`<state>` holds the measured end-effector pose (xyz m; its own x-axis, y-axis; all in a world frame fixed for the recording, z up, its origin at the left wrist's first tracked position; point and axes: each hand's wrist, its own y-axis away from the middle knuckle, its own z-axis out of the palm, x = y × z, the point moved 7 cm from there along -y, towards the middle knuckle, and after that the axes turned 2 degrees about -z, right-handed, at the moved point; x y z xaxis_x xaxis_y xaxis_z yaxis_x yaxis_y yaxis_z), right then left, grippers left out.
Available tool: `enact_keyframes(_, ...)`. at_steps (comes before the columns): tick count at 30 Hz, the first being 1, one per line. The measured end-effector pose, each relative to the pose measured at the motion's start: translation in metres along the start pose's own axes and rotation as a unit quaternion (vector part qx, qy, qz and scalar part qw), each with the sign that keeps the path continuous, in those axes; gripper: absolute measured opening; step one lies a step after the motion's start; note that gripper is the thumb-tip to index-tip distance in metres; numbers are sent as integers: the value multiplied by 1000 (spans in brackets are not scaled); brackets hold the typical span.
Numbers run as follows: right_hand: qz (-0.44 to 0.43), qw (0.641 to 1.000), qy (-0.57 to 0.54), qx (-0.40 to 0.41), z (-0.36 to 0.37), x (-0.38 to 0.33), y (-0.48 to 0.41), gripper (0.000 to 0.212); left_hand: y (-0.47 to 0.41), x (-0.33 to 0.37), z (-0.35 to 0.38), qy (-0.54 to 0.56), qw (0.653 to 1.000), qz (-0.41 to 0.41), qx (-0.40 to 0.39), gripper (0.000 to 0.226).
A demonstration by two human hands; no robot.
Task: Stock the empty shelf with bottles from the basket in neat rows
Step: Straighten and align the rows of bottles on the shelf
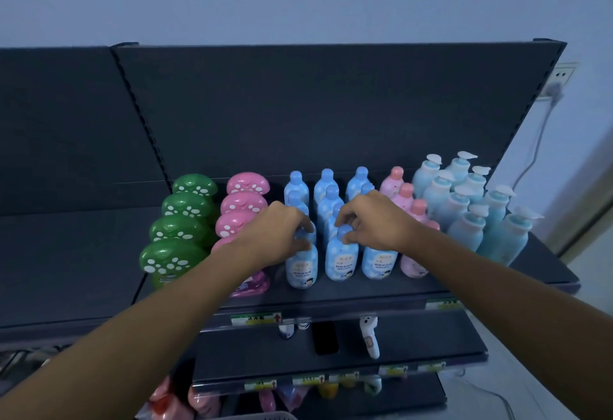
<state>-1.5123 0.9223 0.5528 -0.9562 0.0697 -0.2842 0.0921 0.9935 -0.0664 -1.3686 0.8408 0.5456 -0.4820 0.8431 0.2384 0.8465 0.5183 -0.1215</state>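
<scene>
On the dark top shelf [348,293] stand rows of bottles: green mushroom-cap bottles [175,240], pink mushroom-cap bottles [242,207], three rows of blue bottles [326,184], pink bottles [406,197] and pale blue pump bottles [471,200]. My left hand [275,234] grips the cap of the front blue bottle [301,267] in the left blue row. My right hand [374,220] holds the cap of the front blue bottle [340,260] in the middle blue row. Both bottles stand upright on the shelf. A grey basket rim [262,416] shows at the bottom edge.
The shelf below holds a black phone [326,338] and a white handheld device [370,336]. Lower shelves carry more coloured packages [205,399]. The left shelf bay [66,253] is bare. A wall socket with a cable [560,78] is at the right.
</scene>
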Motion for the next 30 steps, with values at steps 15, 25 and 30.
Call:
enact_keyframes(15, -1, 1000, -20, -3, -3, 3, -3, 26, -3, -6, 2, 10, 999, -29, 14, 37)
enact_keyframes(25, -17, 998, -53, -7, -16, 5, -16, 21, -17, -8, -32, 9, 996, -55, 65, 18)
enact_keyframes(30, 3, 999, -35, 30, -26, 17, -44, 30, -39, -17, -25, -6, 997, -79, 4, 36)
